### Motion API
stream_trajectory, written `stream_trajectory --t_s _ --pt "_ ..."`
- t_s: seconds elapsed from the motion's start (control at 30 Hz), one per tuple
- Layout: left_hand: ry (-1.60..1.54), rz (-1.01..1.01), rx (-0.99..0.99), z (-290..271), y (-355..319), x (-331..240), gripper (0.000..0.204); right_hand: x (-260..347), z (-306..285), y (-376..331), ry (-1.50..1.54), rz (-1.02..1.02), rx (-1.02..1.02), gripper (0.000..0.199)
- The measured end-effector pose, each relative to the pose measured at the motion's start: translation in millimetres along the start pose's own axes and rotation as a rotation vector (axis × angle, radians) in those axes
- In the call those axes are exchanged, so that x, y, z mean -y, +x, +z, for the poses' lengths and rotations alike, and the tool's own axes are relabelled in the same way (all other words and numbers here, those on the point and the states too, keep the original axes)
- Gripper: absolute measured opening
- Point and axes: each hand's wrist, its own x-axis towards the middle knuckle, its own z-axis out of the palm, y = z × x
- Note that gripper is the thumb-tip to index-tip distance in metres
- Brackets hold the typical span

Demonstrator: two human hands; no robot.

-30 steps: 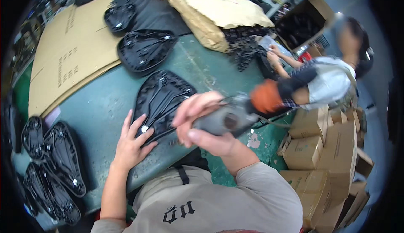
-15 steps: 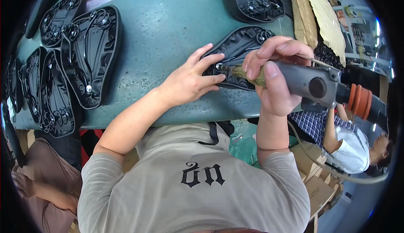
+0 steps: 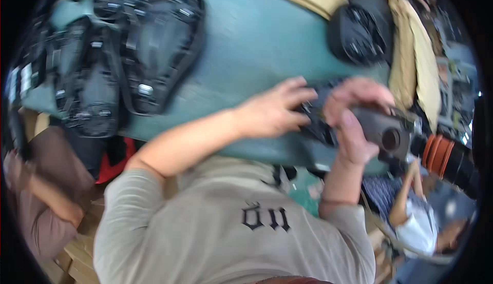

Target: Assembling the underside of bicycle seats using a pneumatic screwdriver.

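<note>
In my right hand (image 3: 357, 114) is a grey power screwdriver (image 3: 377, 126) with orange rings at its back end, the fingers wrapped round its front. A black saddle-shaped piece (image 3: 317, 110) lies under it on the green table (image 3: 246, 32). The screwdriver's tip is hidden or lost in blur, so its contact with the piece cannot be told. My left hand (image 3: 272, 108) has its fingers spread at the left end of that same piece, holding nothing I can see.
Several similar black pieces (image 3: 162, 48) lie at the left, some overlapping. Another black piece (image 3: 357, 35) sits at the far right beside brown cardboard (image 3: 423, 53). One person (image 3: 43, 191) is at the left edge, another (image 3: 418, 217) at the right.
The whole view has swung, so the table and pieces appear farther right, and the picture is blurred. My right hand still grips the screwdriver; my left fingers are still by the saddle-shaped piece.
</note>
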Motion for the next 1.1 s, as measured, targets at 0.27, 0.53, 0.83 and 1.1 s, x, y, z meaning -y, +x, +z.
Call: stream_trajectory --t_s 0.27,0.53,0.83,1.1 --pt "-0.070 -0.020 0.043 5 1 -8 0.047 -3 -13 -3 0.115 0.056 -0.007 0.026" --pt "0.033 -0.046 0.052 0 1 -13 0.043 10 -23 -9 0.075 -0.038 0.040 0.039" --pt "0.310 -0.081 0.046 -80 -21 -39 0.040 89 -92 -73 0.072 -0.329 -0.231 0.056" --pt "0.387 -0.181 -0.025 -48 38 -56 0.068 73 -74 -66 0.107 -0.348 -0.060 0.037"
